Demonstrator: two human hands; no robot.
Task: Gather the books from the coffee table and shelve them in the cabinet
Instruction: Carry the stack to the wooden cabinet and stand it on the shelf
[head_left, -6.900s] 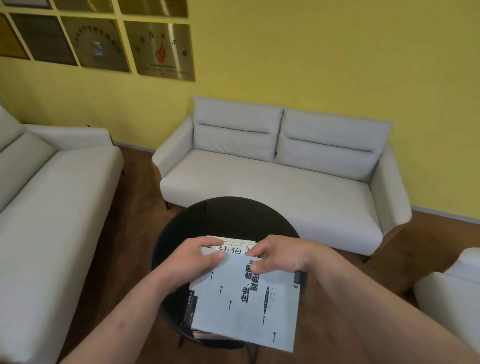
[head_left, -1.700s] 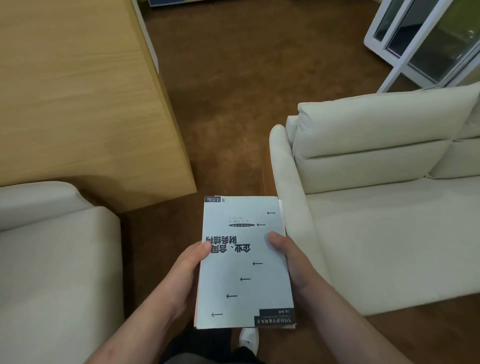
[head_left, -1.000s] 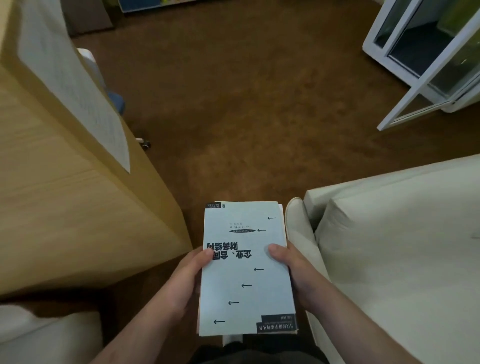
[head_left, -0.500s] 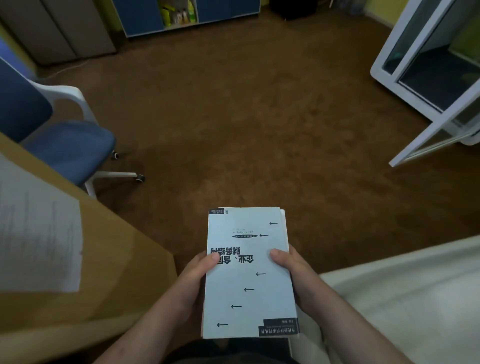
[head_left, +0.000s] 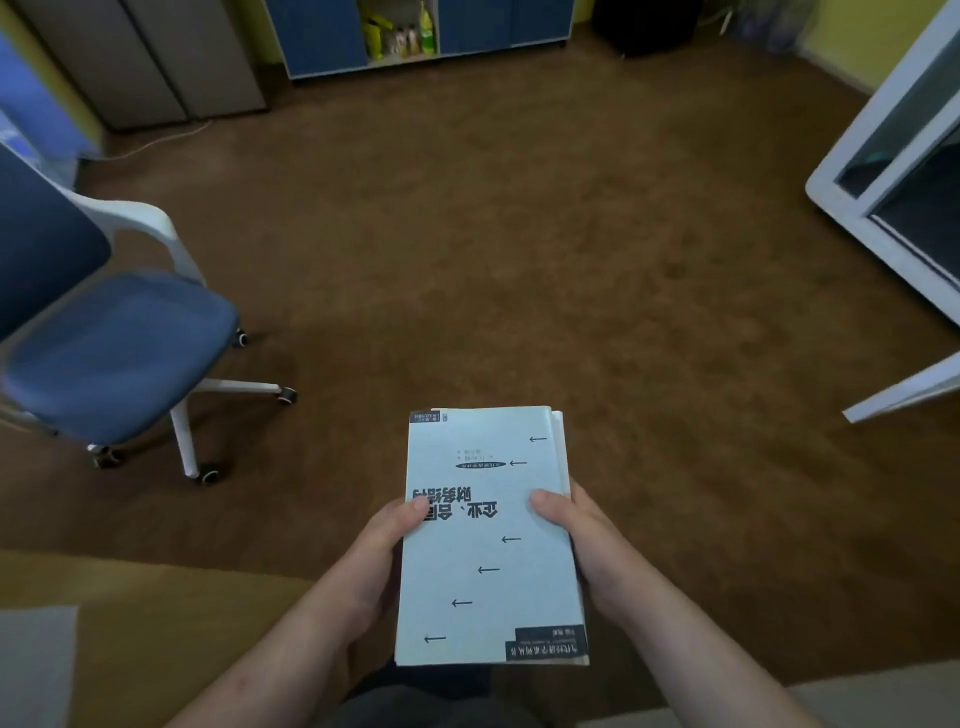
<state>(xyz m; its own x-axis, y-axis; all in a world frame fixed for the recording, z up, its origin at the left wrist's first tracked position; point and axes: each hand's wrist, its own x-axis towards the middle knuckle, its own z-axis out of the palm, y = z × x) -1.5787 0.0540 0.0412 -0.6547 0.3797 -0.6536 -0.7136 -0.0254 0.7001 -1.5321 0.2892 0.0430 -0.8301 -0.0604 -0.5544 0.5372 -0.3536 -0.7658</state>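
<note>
Hands are both gripping the stack of books (head_left: 491, 540), holding it flat in mid-air above the brown carpet (head_left: 519, 234). Left hand (head_left: 382, 551) is clamping the stack's left long edge, thumb lying on the top cover, fingers curling underneath out of sight. Right hand (head_left: 582, 540) is doing the same at the right long edge, thumb pressing on the cover.

Top book (head_left: 483, 467) is showing a pale blue-grey cover with a black Chinese title and small arrows, print reading upside down to the camera. White page edges of another book are peeking out at the stack's far right corner. How many books are sitting underneath, cannot tell.

Blue office chair (head_left: 119, 343) with white frame and castors is standing on the carpet to the left, well apart from the stack. Wooden desk (head_left: 156, 623) is filling the lower left, a pale sheet (head_left: 36, 665) lying at its near edge.

Blue cabinet (head_left: 322, 31) is standing at the carpet's far edge, its open middle compartment holding bottles and packets. Grey cabinets (head_left: 156, 62) are standing just beside it on the left. White-framed glass door (head_left: 883, 171) is standing open at the carpet's right edge.
</note>
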